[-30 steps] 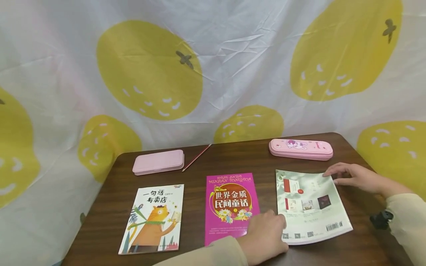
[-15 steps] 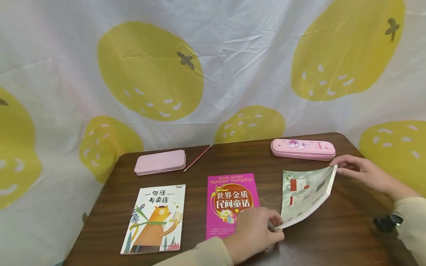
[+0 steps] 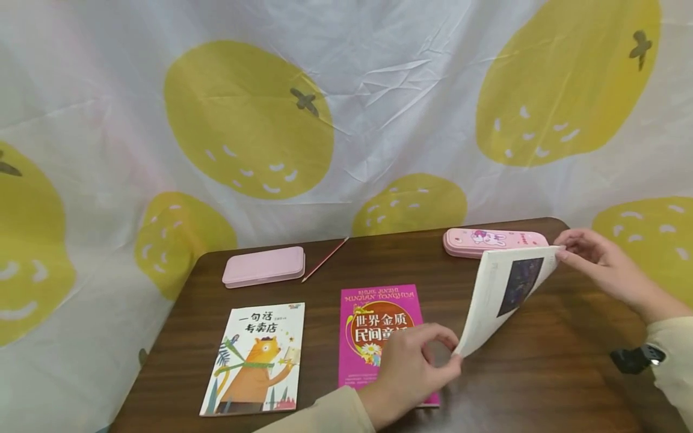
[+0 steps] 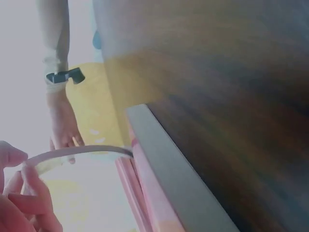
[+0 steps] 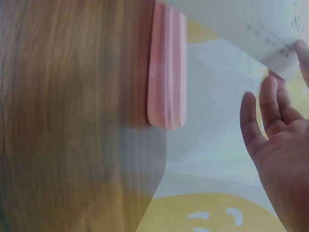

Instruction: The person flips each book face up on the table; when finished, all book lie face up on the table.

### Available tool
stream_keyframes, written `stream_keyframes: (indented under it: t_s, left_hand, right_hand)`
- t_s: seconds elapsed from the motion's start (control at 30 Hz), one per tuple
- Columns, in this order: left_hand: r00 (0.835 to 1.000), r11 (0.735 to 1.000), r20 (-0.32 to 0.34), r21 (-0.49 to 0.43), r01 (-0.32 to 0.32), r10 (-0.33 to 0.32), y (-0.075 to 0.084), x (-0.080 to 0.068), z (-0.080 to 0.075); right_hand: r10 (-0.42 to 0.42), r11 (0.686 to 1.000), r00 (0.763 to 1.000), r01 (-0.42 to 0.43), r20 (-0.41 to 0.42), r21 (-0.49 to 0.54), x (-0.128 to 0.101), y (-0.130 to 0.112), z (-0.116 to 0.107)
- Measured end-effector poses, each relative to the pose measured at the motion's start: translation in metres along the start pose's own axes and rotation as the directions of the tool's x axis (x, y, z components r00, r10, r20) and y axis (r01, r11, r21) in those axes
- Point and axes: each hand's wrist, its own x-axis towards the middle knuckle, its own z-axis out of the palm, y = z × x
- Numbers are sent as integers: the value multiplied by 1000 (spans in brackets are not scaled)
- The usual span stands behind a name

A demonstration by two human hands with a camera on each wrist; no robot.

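A thin magazine [image 3: 489, 300] is held up off the table between my two hands, tilted and slightly bowed, a dark picture on the side facing me. My left hand [image 3: 411, 367] pinches its near corner between thumb and fingers, above the magenta book [image 3: 360, 361], covering part of that cover. At the far upper corner, my right hand [image 3: 612, 267] grips with thumb and fingertips; in the right wrist view the thumb lies on the printed face of the page [image 5: 270, 48]. The magazine overlaps the pink rabbit pencil case [image 3: 465, 242] in the head view.
To the left lies a white picture book with an orange cat [image 3: 254, 367]. Behind it are a plain pink case [image 3: 264, 267] and a red pencil [image 3: 326, 260]. The dark wooden table [image 3: 563, 385] ends at a curtain [image 3: 373, 108] printed with yellow fruit.
The magazine, flat with its green back cover up a second ago, has been lifted and turned up on edge. My right hand has risen with the far corner; my left hand now pinches the near one.
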Motion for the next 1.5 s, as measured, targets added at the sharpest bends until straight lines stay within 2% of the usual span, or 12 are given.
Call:
stream_keyframes:
  t_s: [0.1,0.2,0.4,0.53,0.6,0.67,0.8,0.93,1.03,1.1,1.27,1.5]
  left_hand:
    - [996,997,-64,54,-58,61,0,2,-1]
    - [992,994,-97,78,-73,80,-1,3,-1]
    - [999,998,-25,-40,46,-47,-1,6,-1]
    - [997,995,-1,63,81,-81,-3,5,3]
    - [991,989,30,78,129,-131,-4,5,5]
    - [975,977,77,69,202,-207,-4,5,8]
    - [913,933,193,58,354,-359,-3,4,14]
    - [850,891,279,50,452,-447,1,0,21]
    - [815,867,318,53,495,-484,3,0,26]
    - [801,866,338,103,490,-494,3,1,29]
    - [790,872,383,311,378,-480,2,6,34]
    - [757,843,422,438,311,-499,5,11,39]
  right_hand:
    - [6,1000,999,-7,-39,-12,2,-6,1]
    - [44,998,997,-46,-56,-44,1,-6,1]
    - [119,984,993,-119,-10,-131,-6,3,1]
    - [151,972,988,-147,9,-184,-11,9,2]
    - [173,964,985,-165,21,-209,-13,12,3]
    - [184,954,982,-169,39,-248,-16,15,4]
    - [222,920,968,-168,116,-354,-17,21,4]
    - [278,892,933,-164,227,-420,-18,28,6]
    - [302,890,906,-157,296,-429,-19,35,10]
    - [307,888,894,-146,326,-436,-20,39,13]
    - [326,872,869,-124,372,-473,-16,41,18]
    - [324,855,865,-93,384,-511,-5,37,23]
